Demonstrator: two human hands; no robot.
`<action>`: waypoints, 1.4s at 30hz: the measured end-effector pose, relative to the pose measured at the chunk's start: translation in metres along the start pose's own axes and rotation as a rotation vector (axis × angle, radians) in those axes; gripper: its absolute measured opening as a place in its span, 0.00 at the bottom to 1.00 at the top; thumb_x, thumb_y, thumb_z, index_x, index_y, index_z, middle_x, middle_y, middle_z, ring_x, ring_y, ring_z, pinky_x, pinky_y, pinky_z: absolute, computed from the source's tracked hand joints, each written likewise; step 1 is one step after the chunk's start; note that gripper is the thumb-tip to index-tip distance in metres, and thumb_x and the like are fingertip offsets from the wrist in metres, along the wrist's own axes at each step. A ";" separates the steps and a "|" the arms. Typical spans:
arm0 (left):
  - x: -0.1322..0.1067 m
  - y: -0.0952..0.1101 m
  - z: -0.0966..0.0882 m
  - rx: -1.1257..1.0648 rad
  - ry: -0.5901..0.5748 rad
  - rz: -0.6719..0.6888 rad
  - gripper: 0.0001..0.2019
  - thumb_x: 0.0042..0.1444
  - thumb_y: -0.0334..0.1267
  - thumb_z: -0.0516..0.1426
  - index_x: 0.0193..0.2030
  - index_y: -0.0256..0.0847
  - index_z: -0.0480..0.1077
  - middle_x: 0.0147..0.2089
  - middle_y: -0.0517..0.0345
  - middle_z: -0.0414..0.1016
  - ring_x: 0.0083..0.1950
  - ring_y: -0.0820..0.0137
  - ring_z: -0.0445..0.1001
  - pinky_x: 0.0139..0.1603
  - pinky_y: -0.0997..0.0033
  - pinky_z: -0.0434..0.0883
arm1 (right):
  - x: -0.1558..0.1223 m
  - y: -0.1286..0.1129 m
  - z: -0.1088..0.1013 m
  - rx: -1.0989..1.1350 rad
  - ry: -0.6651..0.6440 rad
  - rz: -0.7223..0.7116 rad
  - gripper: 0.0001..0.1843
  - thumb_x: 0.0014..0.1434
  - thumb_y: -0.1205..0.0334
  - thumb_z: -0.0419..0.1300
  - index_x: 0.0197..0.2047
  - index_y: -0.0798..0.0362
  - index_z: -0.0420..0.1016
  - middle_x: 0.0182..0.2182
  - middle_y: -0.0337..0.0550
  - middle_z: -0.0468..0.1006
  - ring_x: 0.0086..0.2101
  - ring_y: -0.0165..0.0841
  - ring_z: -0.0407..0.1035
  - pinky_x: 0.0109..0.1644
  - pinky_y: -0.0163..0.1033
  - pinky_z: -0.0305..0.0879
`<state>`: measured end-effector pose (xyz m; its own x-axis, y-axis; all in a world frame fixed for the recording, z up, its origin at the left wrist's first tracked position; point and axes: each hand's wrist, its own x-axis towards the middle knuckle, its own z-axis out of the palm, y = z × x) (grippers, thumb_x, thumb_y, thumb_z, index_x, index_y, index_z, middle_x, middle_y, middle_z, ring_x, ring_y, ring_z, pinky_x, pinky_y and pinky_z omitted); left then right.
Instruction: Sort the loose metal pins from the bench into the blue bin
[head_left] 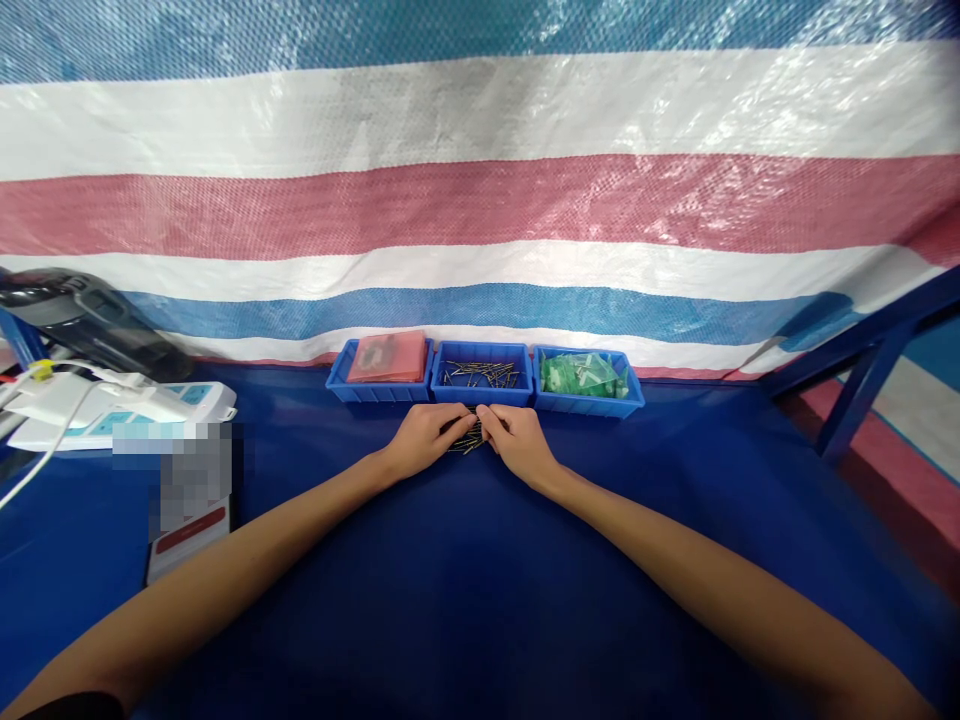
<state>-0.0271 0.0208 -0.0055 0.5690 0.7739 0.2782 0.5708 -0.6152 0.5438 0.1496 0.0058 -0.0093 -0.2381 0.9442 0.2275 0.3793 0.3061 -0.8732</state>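
Note:
My left hand (427, 438) and my right hand (519, 440) meet just in front of the middle blue bin (484, 390). Between them lies a small pile of thin metal pieces (469, 440), dark and gold, like small drill bits or screws; I cannot tell which. The fingers of both hands are curled closed at the edges of this pile, thumbs pressed inward, partly covering it. More of the same thin pieces (484, 374) lie loose in the middle bin.
The left bin (379, 394) holds reddish plastic packets (390, 358); the right bin (589, 404) holds green plastic packets (581, 375). At left are a power strip (202, 400) with cables, a dark bottle (112, 325) and a box (187, 540). A striped tarp (480, 205) hangs behind the blue table (480, 600).

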 end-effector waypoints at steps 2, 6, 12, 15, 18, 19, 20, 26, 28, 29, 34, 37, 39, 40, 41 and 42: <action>0.000 0.000 0.000 -0.010 0.010 -0.013 0.16 0.65 0.41 0.47 0.33 0.36 0.70 0.27 0.62 0.69 0.28 0.77 0.65 0.32 0.78 0.61 | 0.000 0.001 0.000 0.000 0.000 0.000 0.22 0.64 0.56 0.49 0.19 0.54 0.64 0.15 0.34 0.64 0.20 0.26 0.59 0.28 0.32 0.54; 0.000 0.003 -0.002 -0.031 0.026 -0.047 0.16 0.65 0.42 0.47 0.31 0.36 0.68 0.25 0.64 0.67 0.26 0.77 0.63 0.30 0.79 0.60 | 0.000 0.002 0.000 0.009 0.001 0.001 0.19 0.63 0.56 0.51 0.22 0.54 0.65 0.15 0.33 0.63 0.20 0.26 0.57 0.27 0.33 0.52; 0.000 0.008 -0.005 -0.125 0.035 -0.110 0.16 0.65 0.41 0.47 0.28 0.37 0.65 0.19 0.66 0.61 0.22 0.78 0.61 0.26 0.80 0.59 | -0.001 0.002 0.000 0.035 -0.004 0.005 0.16 0.63 0.56 0.51 0.25 0.53 0.66 0.16 0.33 0.63 0.20 0.26 0.57 0.26 0.33 0.52; 0.000 0.008 -0.004 -0.177 0.045 -0.140 0.15 0.64 0.41 0.47 0.30 0.37 0.66 0.21 0.66 0.62 0.21 0.79 0.61 0.24 0.81 0.60 | -0.002 0.001 0.000 0.045 0.001 0.012 0.18 0.63 0.55 0.50 0.24 0.53 0.65 0.16 0.33 0.63 0.19 0.26 0.57 0.26 0.33 0.53; 0.000 0.007 -0.004 -0.208 0.044 -0.152 0.12 0.63 0.42 0.49 0.36 0.37 0.67 0.24 0.66 0.66 0.20 0.80 0.62 0.24 0.81 0.60 | -0.001 0.001 0.000 0.051 -0.002 0.016 0.21 0.65 0.54 0.49 0.22 0.53 0.64 0.15 0.33 0.64 0.19 0.26 0.59 0.27 0.32 0.55; 0.000 0.007 -0.003 -0.214 0.042 -0.153 0.11 0.63 0.42 0.49 0.37 0.37 0.67 0.25 0.66 0.67 0.20 0.80 0.62 0.24 0.81 0.61 | -0.001 0.001 0.000 0.048 -0.005 0.017 0.22 0.65 0.54 0.48 0.22 0.53 0.64 0.15 0.33 0.64 0.19 0.26 0.59 0.28 0.32 0.55; 0.000 0.006 -0.003 -0.221 0.040 -0.154 0.11 0.63 0.42 0.49 0.38 0.37 0.67 0.25 0.66 0.67 0.20 0.80 0.63 0.24 0.81 0.61 | -0.001 0.001 0.000 0.042 -0.009 0.018 0.23 0.65 0.53 0.48 0.21 0.53 0.64 0.14 0.34 0.64 0.19 0.26 0.59 0.28 0.32 0.55; -0.002 0.003 -0.001 -0.246 0.068 -0.132 0.11 0.64 0.42 0.49 0.37 0.37 0.68 0.24 0.66 0.67 0.19 0.81 0.63 0.24 0.81 0.62 | 0.000 0.001 0.000 -0.012 -0.035 -0.003 0.26 0.66 0.53 0.47 0.17 0.53 0.61 0.13 0.34 0.64 0.19 0.26 0.60 0.29 0.32 0.54; -0.003 0.003 -0.002 -0.216 0.112 -0.107 0.12 0.63 0.42 0.50 0.36 0.37 0.69 0.24 0.65 0.67 0.21 0.80 0.64 0.25 0.81 0.62 | 0.000 0.001 0.000 -0.022 -0.047 -0.017 0.26 0.66 0.53 0.47 0.18 0.53 0.62 0.13 0.34 0.64 0.19 0.26 0.60 0.29 0.32 0.55; -0.003 0.003 -0.002 -0.195 0.134 -0.095 0.12 0.63 0.42 0.50 0.36 0.37 0.69 0.25 0.64 0.68 0.22 0.79 0.65 0.25 0.81 0.63 | 0.000 0.001 0.001 -0.023 -0.052 -0.022 0.25 0.66 0.53 0.46 0.19 0.53 0.63 0.14 0.34 0.65 0.19 0.26 0.61 0.29 0.32 0.55; -0.006 0.004 -0.002 -0.099 0.261 -0.072 0.13 0.63 0.42 0.50 0.36 0.37 0.72 0.26 0.60 0.72 0.28 0.75 0.70 0.30 0.78 0.66 | 0.001 0.003 0.001 -0.026 -0.073 -0.035 0.23 0.66 0.54 0.47 0.22 0.53 0.66 0.14 0.34 0.65 0.20 0.27 0.62 0.29 0.32 0.55; -0.008 0.004 -0.001 -0.084 0.303 -0.040 0.12 0.63 0.42 0.51 0.39 0.37 0.72 0.30 0.58 0.74 0.29 0.74 0.71 0.32 0.77 0.68 | 0.001 0.003 0.000 -0.041 -0.073 -0.040 0.22 0.65 0.56 0.48 0.22 0.53 0.67 0.14 0.34 0.65 0.20 0.27 0.61 0.29 0.32 0.54; -0.009 0.004 -0.001 -0.078 0.323 -0.026 0.12 0.63 0.41 0.51 0.41 0.37 0.72 0.31 0.58 0.74 0.28 0.75 0.71 0.32 0.77 0.68 | 0.001 0.003 0.001 -0.056 -0.075 -0.039 0.21 0.64 0.57 0.50 0.22 0.54 0.66 0.15 0.34 0.65 0.20 0.26 0.61 0.28 0.32 0.53; -0.009 0.005 -0.001 -0.079 0.330 -0.029 0.12 0.64 0.41 0.50 0.41 0.38 0.72 0.30 0.58 0.74 0.27 0.76 0.70 0.32 0.77 0.68 | 0.001 0.003 0.001 -0.063 -0.078 -0.038 0.20 0.64 0.57 0.50 0.21 0.54 0.66 0.15 0.34 0.65 0.20 0.26 0.60 0.27 0.32 0.52; -0.010 0.005 -0.002 -0.084 0.337 -0.038 0.12 0.64 0.41 0.50 0.42 0.38 0.72 0.27 0.60 0.73 0.25 0.76 0.69 0.31 0.77 0.67 | 0.001 0.002 0.001 -0.069 -0.080 -0.036 0.20 0.64 0.57 0.51 0.21 0.54 0.66 0.15 0.34 0.65 0.19 0.26 0.59 0.27 0.32 0.52; -0.010 0.006 -0.002 -0.094 0.339 -0.051 0.12 0.64 0.41 0.49 0.42 0.38 0.71 0.25 0.62 0.71 0.23 0.77 0.67 0.30 0.78 0.67 | 0.001 0.002 0.001 -0.073 -0.081 -0.034 0.20 0.63 0.57 0.51 0.21 0.54 0.66 0.15 0.34 0.65 0.19 0.26 0.59 0.26 0.32 0.51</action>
<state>-0.0305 0.0097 -0.0036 0.3029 0.8190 0.4873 0.5277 -0.5699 0.6299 0.1494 0.0077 -0.0113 -0.3221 0.9212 0.2185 0.4332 0.3486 -0.8311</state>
